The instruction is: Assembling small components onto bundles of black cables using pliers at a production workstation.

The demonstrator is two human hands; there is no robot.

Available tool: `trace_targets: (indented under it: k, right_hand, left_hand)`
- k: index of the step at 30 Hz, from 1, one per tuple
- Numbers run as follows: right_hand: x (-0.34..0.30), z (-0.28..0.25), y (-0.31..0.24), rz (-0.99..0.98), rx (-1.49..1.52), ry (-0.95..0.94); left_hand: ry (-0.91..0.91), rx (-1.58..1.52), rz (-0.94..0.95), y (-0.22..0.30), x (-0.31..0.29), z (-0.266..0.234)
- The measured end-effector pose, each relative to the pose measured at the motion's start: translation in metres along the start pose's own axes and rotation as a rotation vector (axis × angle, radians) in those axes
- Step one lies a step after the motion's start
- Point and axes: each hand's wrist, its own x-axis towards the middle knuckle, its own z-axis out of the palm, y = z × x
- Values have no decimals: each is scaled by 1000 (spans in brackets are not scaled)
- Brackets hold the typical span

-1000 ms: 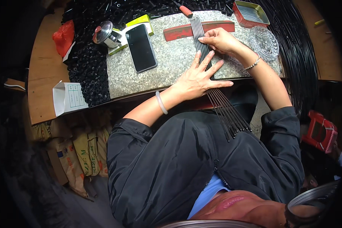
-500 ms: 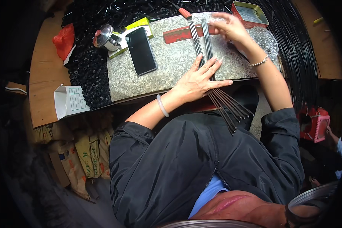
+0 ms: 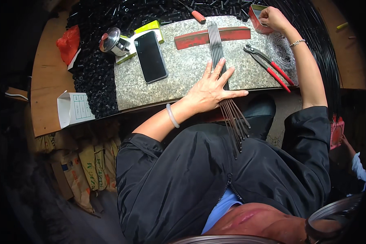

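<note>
My left hand (image 3: 209, 90) lies flat with spread fingers over a bundle of thin metal rods (image 3: 216, 42), which look like umbrella ribs. Their silvery far ends rest side by side across a red bar (image 3: 193, 39) on the speckled stone slab; the dark near ends fan out past the slab's edge above my lap. At the far right, my right hand (image 3: 273, 19) dips its curled fingers into a red tin (image 3: 257, 16). Its fingertips are hidden, so what they pinch cannot be seen. Red-handled pliers (image 3: 268, 67) lie on the slab below the tin.
A phone (image 3: 151, 57) lies left of the rods, near a lidded metal pot (image 3: 114, 42). A red-handled tool (image 3: 198, 16) is at the slab's far edge. Beside the pliers stands a clear glass dish (image 3: 281, 51). Black small parts (image 3: 85, 69) and long black rods (image 3: 313, 44) flank the slab.
My right hand has moved right, from beside the rod ends to the tin, uncovering the pliers. The two groups of rods now lie together as one row, away from the red-handled tool.
</note>
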Motion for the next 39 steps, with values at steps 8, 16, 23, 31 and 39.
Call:
trace_targets:
  k: [8,16,23,31,39]
  right_hand:
    - [-3,4,4,-102,-13,128]
    - [-7,-2,-2,-106,-62,123]
    - [-5,-1,-2,-115,-31,66]
    - [-6,-2,5,-141,-19,99]
    - [-26,-19,-18,-44,-162,241]
  left_hand:
    - [-19,28,22,-1,0,2]
    - [-22,52,18,0,-1,3]
    - [-31,100,23,-1,1,1]
    - [0,66,-10,1,1,2]
    - [3,47,-2,2,5,1]
